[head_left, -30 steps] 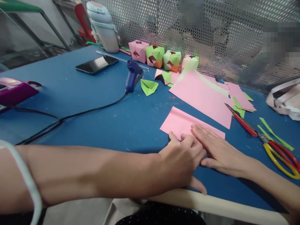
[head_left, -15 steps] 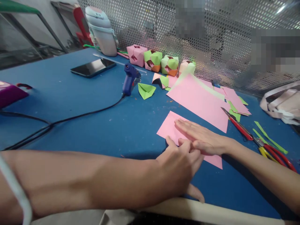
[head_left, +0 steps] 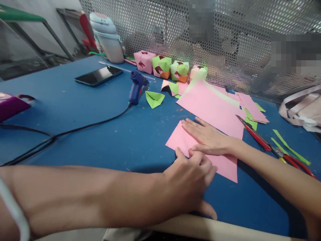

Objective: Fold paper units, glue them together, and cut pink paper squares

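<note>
A pink paper sheet (head_left: pixel 225 167) lies on the blue table near its front edge. My right hand (head_left: pixel 209 135) rests flat across its upper part, fingers stretched out and pointing left. My left hand (head_left: pixel 192 177) is at the sheet's lower edge, its fingers bent and their tips on the paper beside my right thumb; its thumb sticks out toward the table's front edge. Behind my right hand is a larger pink sheet (head_left: pixel 210 103). Red-handled scissors (head_left: pixel 278 153) and a red cutter (head_left: pixel 255 135) lie to the right.
A blue glue gun (head_left: pixel 136 88) with a black cord stands left of a folded green paper piece (head_left: pixel 154 99). Several paper cubes (head_left: pixel 162 67) line the perforated metal screen. A phone (head_left: pixel 97 76), a bottle (head_left: pixel 107 40) and a purple object (head_left: pixel 12 107) are farther left.
My right hand has slid slightly up and left on the pink sheet, its fingers spread wider. My left hand has barely moved. The view has shifted a little.
</note>
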{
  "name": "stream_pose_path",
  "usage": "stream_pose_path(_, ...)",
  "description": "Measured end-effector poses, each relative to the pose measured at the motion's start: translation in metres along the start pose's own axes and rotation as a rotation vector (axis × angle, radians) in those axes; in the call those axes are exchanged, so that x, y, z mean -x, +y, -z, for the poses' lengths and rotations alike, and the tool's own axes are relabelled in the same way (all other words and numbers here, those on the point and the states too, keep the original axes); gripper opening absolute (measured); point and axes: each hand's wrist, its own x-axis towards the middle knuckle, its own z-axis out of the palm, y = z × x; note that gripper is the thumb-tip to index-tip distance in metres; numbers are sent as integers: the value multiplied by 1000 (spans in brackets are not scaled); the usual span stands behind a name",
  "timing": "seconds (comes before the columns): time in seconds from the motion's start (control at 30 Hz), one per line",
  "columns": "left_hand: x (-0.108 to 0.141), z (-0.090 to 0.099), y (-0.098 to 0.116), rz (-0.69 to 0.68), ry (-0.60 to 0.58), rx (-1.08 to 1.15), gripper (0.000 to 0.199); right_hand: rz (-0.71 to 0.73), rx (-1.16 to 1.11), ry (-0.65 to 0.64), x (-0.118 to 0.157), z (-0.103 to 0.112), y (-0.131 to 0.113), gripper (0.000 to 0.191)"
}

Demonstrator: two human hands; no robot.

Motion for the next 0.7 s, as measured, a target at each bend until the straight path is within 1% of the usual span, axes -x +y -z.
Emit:
stream_pose_path(0.1, -2, 2, -1, 13, -16, 29, 94, -31, 76, 5, 29, -5, 6, 85)
stream_pose_path(0.2, -3, 3, -1, 21, -22, 14, 96, -79, 152, 11, 67, -11, 9, 90)
stream_pose_path(0.33, -2, 3, 0, 13, -26, -9, 95, -167, 197, 15, 118, -19, 6, 93)
stream_pose_path(0.43, -1, 3, 0, 23, -41, 12, 94, -229, 215, 26, 147, -23, 1, 93)
stream_pose_path(0.5, 0, 3, -1, 30, -43, 22, 93, -250, 229, 30, 158, -25, -1, 94)
stream_pose_path(0.57, 1, 3, -1, 33, -30, 23, 93, -258, 249, 35, 162, -25, -3, 96)
stream_pose_path(0.63, 2, 2, 0, 31, -10, 18, 93, -260, 272, 48, 159, -23, -6, 99)
stream_pose_path(0.7, 2, 0, 0, 23, 9, 9, 93, -245, 273, 48, 148, -18, -9, 100)
